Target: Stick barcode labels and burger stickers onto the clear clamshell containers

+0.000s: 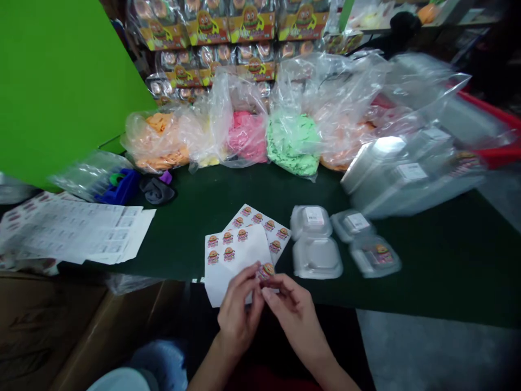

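the main risk i see is the burger sticker (266, 270) folding over on itself or clinging to my fingertips, since it is small, its glue side is probably partly bared, and both my hands crowd the same spot. a crease or a stuck-together corner would likely ruin it. a second risk is that it tears if the peel pulls at a sharp angle while part of it is bonded to the backing. the sticker sheet (232, 255) could also slide or curl, because it hangs over the near edge of the green table (407, 271) with nothing weighing it down but my grip. i can't tell how much of the sticker is free of the backing; my fingers hide that.

my left hand (238, 315) is closed in a pinch on the lower right part of the sheet, fingers curled over its face. my right hand (293, 310) is pinched too, thumb and forefinger meeting on the sticker, as far as i can judge. the sticker sits right at the tips of both hands, just above them, at the sheet's right edge, touching my fingers.

a second sheet (260, 220) lies under the first, fanned out behind it. the open clamshell box (316, 244) rests just beside my right hand, up and to the right, apart from the sticker.
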The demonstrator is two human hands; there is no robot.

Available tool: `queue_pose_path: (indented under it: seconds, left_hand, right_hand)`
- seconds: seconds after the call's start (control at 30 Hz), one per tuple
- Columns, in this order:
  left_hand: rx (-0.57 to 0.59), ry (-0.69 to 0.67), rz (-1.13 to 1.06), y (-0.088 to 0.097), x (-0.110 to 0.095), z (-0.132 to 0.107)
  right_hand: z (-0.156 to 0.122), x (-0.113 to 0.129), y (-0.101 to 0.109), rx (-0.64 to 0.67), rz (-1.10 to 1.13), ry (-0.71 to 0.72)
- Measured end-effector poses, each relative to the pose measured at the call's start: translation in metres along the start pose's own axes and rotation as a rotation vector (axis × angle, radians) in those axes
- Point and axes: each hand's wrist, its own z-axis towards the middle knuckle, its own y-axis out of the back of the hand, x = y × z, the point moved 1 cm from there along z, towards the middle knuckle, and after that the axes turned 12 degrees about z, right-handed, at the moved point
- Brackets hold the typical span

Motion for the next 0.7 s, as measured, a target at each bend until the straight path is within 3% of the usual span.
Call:
queue_pose_path:
  seconds: [0.07, 0.13, 0.27, 0.4, 0.47, 0.57, 0.7]
  left_hand:
    - [0.056, -0.109, 0.002, 0.000, -0.011, -0.012]
    - [0.094, -0.143, -0.012, 0.004, -0.017, -0.014]
    - [0.252, 0.040, -0.080, 0.025, -0.025, 0.021]
    - [0.717, -0.072, -0.110, 0.038, -0.036, 0.068]
    - [0.831, -0.127, -0.112, 0.036, -0.043, 0.080]
    - [0.805, -0.192, -0.122, 0.028, -0.055, 0.089]
    - [0.531, -0.183, -0.217, 0.014, -0.074, 0.103]
  right_hand:
    - [0.009, -0.001, -0.004, -0.031, 0.187, -0.109]
    - [0.016, -0.002, -0.001, -0.081, 0.251, -0.126]
    - [0.016, 0.011, 0.015, 0.036, 0.057, -0.119]
    - [0.010, 0.035, 0.023, 0.203, -0.202, 0.011]
    - [0.008, 0.041, 0.025, 0.215, -0.249, 0.050]
    - [0.003, 0.040, 0.036, 0.153, -0.159, -0.011]
    - [-0.009, 0.039, 0.070, -0.044, 0.057, -0.082]
